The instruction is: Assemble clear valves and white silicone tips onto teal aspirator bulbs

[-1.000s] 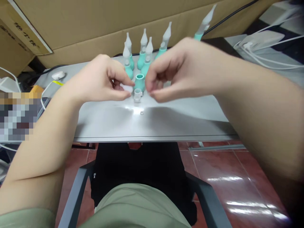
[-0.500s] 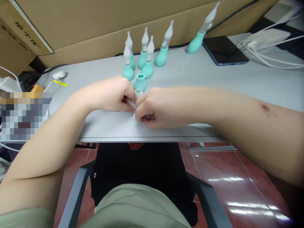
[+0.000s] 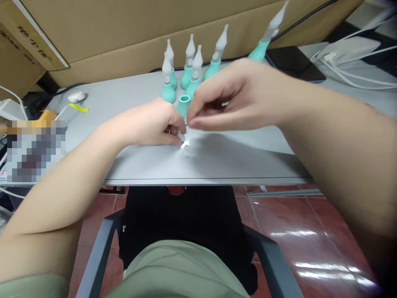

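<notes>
My left hand [image 3: 161,123] rests low over the table, fingers closed on a small clear plastic piece [image 3: 181,135]. Just below its fingertips, a small clear ring-like part [image 3: 186,148] lies on the table. My right hand [image 3: 238,97] is raised to the right, thumb and fingertips pinched together. A whitish bit shows at that pinch, too small to name. Behind the fingertips stands an open teal rubber bulb [image 3: 182,106] with no tip on it. Farther back are several assembled nasal aspirators [image 3: 168,89] with teal bulbs and whitish tips, some partly covered by my right hand.
Another aspirator [image 3: 260,49] stands at the back right beside a dark phone [image 3: 293,62]. White cables [image 3: 344,74] lie at the far right. A cardboard wall [image 3: 118,37] closes the back. On the left are a white plug-like piece [image 3: 76,97] and a yellow tag [image 3: 78,108].
My right hand has lifted away from my left, up and to the right. The clear tube seen before the open bulb is no longer visible there. Small clear parts on the table are now uncovered.
</notes>
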A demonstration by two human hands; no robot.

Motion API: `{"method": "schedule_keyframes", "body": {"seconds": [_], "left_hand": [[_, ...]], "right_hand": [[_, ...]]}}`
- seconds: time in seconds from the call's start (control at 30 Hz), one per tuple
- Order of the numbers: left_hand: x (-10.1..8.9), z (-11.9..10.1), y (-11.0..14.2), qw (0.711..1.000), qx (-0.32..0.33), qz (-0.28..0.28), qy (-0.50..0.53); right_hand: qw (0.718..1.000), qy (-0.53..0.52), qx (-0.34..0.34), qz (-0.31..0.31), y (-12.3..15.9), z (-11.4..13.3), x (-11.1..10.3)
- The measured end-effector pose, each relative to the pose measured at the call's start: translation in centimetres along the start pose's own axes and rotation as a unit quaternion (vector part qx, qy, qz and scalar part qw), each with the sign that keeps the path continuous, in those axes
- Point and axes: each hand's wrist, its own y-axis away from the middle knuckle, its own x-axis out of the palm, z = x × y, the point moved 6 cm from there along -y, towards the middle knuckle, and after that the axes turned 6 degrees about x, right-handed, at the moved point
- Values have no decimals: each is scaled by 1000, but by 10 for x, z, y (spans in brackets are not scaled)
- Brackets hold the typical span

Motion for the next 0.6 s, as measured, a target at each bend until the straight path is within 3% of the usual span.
{"method": "schedule_keyframes", "body": {"seconds": [0.13,0.3,0.43,0.6], "left_hand": [[-1,1,0,1000,-16,15,20],[-7,3,2,996,-61,34,55],[-19,6,5,992,-98,10,76],[-28,-5,8,990,-91,17,107]], "right_hand": [[984,-48,42,-169,-3,-20,-25],[959,-53,48,-275,-8,-39,-33],[946,-34,89,-309,-9,-55,-37],[946,19,169,-276,-15,-81,-37]]}}
